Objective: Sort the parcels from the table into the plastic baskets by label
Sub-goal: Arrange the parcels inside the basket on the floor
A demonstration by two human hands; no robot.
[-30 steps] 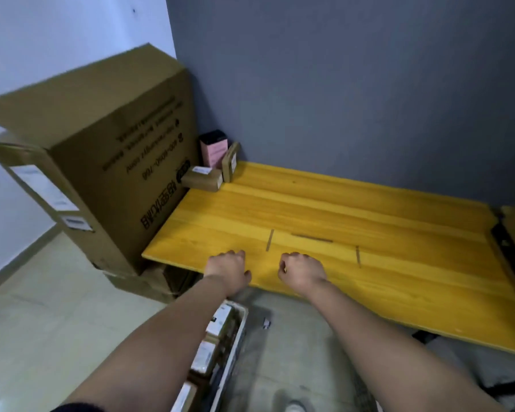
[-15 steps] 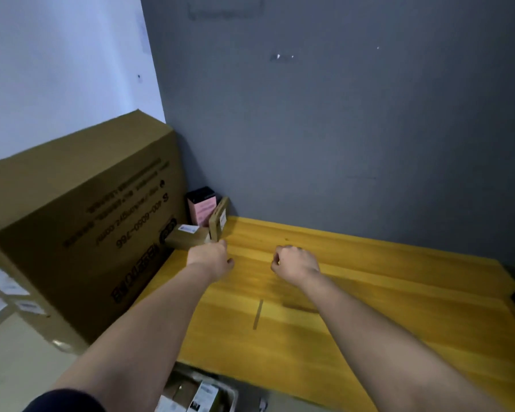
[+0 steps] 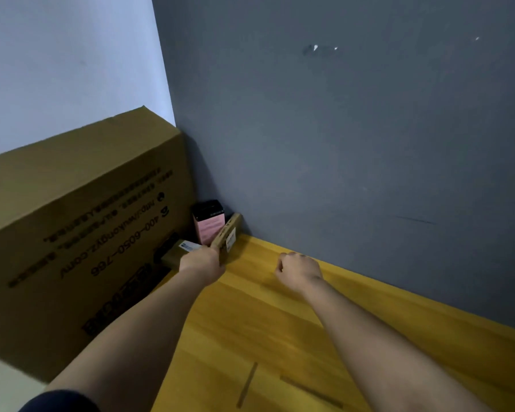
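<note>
The big cardboard carton [image 3: 81, 233] runs out of view at the left edge and its printed text reads upside down. Against its right face, at the back corner of the yellow wooden surface [image 3: 280, 322], three parcels huddle: a flat brown parcel [image 3: 176, 253] lying closest to the carton, half hidden behind the left hand [image 3: 202, 261]; a pink box with a black top [image 3: 209, 223] standing behind it; and a thin brown parcel [image 3: 228, 237] leaning on edge just right of that. Their white labels are too small to read.

The left hand is at the flat brown parcel and touches the thin one's lower end; its fingers are out of sight, so I cannot tell whether it grips anything. The right hand [image 3: 299, 270] hovers further right of the carton, curled into a loose fist, holding nothing, apart from the parcels.

A dark grey wall [image 3: 354, 144] backs the surface; a white wall [image 3: 57, 69] rises behind the carton.
</note>
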